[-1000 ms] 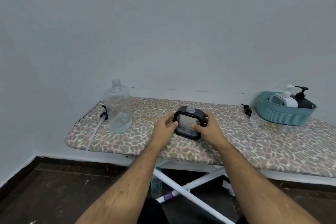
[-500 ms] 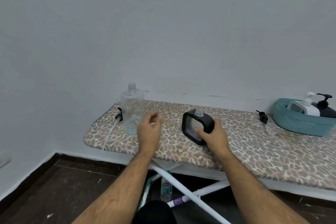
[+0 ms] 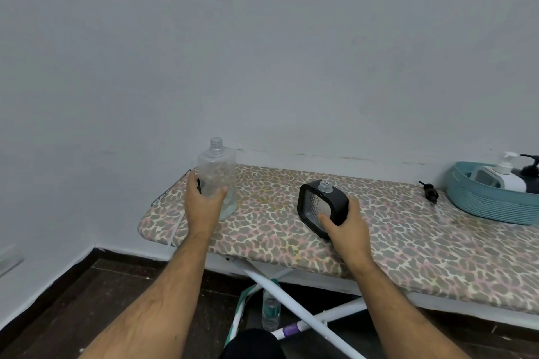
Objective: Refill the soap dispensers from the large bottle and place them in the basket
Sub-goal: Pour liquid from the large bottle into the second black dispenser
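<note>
Seemingly upright: large bottle point(image 3: 216, 175), neck upward.

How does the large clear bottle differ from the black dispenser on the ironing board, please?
The large clear bottle is tall and see-through; the black dispenser is squat, with a dark frame. The left hand holds the bottle upright; the right hand holds the dispenser tilted. Both have open, capless necks.

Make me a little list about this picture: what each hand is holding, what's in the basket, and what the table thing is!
left hand: grips the large clear bottle, cap off
right hand: holds the black dispenser, neck open
basket: one white and one black dispenser inside
loose pump: lies beside the basket
surface: ironing board, leopard-print cover
</note>
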`<action>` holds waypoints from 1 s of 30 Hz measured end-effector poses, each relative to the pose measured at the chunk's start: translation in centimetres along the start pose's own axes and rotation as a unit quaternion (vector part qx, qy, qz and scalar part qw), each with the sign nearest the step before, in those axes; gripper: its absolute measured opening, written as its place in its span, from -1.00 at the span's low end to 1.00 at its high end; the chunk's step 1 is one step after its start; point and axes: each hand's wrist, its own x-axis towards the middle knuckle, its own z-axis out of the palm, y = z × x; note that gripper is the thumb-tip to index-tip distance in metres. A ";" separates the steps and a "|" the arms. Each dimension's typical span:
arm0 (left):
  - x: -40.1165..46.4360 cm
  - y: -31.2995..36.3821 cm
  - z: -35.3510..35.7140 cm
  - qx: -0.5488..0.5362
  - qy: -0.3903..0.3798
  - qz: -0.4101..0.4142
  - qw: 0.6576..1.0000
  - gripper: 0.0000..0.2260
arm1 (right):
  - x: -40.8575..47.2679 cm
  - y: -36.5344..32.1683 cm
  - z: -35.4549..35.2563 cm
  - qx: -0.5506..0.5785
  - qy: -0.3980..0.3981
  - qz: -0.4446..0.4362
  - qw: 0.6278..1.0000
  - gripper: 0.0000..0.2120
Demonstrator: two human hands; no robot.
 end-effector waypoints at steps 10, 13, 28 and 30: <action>0.0 -0.4 1.5 0.061 0.000 -0.017 0.998 -0.41 | 0.1 0.4 0.0 -0.006 -0.007 0.008 1.000 -0.41; -0.8 0.0 1.9 0.072 -0.006 0.009 0.997 -0.39 | -0.1 0.3 -0.1 -0.013 0.004 0.011 1.000 -0.40; -5.1 2.5 4.9 0.064 -0.088 0.126 0.986 -0.55 | -0.1 0.6 -1.8 0.007 0.027 0.028 0.999 -0.52; -5.2 2.4 5.5 0.077 -0.094 0.143 0.982 -0.57 | 0.0 0.7 -2.3 0.013 0.028 0.026 0.999 -0.52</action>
